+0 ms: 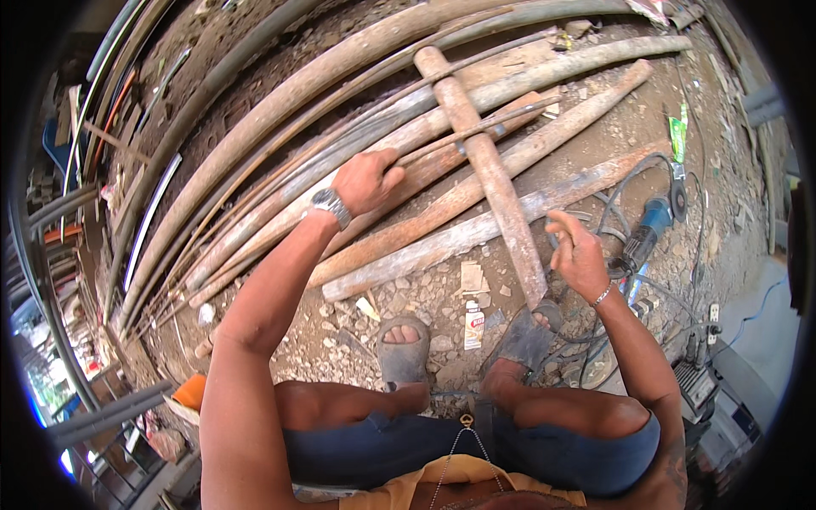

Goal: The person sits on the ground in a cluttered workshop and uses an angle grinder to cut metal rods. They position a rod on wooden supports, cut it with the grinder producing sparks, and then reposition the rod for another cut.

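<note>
My left hand [365,181], with a metal watch on its wrist, is closed over the end of a thin metal rod [476,129]. That rod runs rightward across a rusty pipe [497,189], which lies crosswise over other long pipes. Beneath my left hand are several long, worn pipes [408,136], side by side. My right hand [580,257] hovers just right of the crosswise pipe's near part, its fingers loosely bent and apart, with nothing visible in them. A blue angle grinder [648,231] rests on the ground to the right of that hand.
Cables [612,212] loop around the grinder. A small white-and-red carton [473,325] lies between my sandalled feet [404,353]. Stones and scraps cover the dirt. A power socket strip [713,323] and a grey machine [722,408] sit at the right; metal bars [110,412] stand at the left.
</note>
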Action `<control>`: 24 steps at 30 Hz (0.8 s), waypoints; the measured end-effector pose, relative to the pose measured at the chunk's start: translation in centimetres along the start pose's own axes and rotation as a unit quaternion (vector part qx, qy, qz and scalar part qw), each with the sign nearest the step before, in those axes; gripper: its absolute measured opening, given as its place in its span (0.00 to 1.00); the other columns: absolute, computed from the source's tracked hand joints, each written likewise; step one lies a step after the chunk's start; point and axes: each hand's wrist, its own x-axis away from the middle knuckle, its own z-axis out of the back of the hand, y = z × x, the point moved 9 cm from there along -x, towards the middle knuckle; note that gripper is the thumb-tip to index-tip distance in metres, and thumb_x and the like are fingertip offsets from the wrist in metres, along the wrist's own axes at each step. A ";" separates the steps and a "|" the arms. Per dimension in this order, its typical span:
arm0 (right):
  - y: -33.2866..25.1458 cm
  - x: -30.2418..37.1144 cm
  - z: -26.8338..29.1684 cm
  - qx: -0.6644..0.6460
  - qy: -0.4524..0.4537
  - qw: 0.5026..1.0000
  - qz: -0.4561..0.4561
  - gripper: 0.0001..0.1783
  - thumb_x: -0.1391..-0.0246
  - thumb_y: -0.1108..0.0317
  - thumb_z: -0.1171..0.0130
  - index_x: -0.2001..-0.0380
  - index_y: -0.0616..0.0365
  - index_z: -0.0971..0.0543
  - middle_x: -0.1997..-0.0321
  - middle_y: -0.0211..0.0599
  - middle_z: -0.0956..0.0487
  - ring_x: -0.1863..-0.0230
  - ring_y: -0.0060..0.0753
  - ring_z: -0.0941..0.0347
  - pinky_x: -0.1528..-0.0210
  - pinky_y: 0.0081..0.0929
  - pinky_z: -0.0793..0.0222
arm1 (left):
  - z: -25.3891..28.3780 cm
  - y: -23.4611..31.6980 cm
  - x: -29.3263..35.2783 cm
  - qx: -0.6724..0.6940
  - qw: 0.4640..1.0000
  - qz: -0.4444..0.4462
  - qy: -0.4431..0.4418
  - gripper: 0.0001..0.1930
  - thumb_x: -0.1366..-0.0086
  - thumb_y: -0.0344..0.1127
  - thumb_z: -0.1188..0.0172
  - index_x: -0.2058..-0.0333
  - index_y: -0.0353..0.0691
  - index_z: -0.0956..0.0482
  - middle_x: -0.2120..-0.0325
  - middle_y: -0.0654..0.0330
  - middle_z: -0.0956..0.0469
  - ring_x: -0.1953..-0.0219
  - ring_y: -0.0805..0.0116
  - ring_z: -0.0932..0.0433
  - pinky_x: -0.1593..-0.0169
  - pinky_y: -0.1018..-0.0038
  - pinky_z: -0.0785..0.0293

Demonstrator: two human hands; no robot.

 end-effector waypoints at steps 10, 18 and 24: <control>0.1 -0.5 -0.7 -0.015 -0.024 0.999 0.045 0.14 0.49 0.83 0.47 0.59 0.65 0.22 0.66 0.40 0.23 0.75 0.28 0.22 0.73 0.23 0.27 | -0.4 -0.7 0.3 0.005 1.000 0.014 0.005 0.14 0.33 0.44 0.47 0.68 0.36 0.26 0.74 0.41 0.24 0.68 0.38 0.24 0.64 0.51 0.29; 1.2 -0.9 -2.3 -0.009 -0.041 0.999 -0.003 0.15 0.48 0.76 0.37 0.56 0.63 0.21 0.63 0.36 0.21 0.71 0.22 0.24 0.71 0.20 0.27 | -0.2 -1.8 1.2 -0.004 1.000 0.006 -0.009 0.17 0.34 0.47 0.47 0.67 0.37 0.26 0.72 0.43 0.22 0.66 0.39 0.22 0.63 0.51 0.27; 0.4 0.7 -0.3 0.005 -0.066 0.998 0.005 0.11 0.48 0.71 0.35 0.62 0.64 0.19 0.67 0.36 0.20 0.70 0.21 0.24 0.69 0.21 0.28 | -1.2 -2.8 1.3 -0.018 0.996 0.049 -0.067 0.18 0.33 0.50 0.49 0.67 0.38 0.26 0.72 0.42 0.21 0.66 0.38 0.22 0.62 0.49 0.27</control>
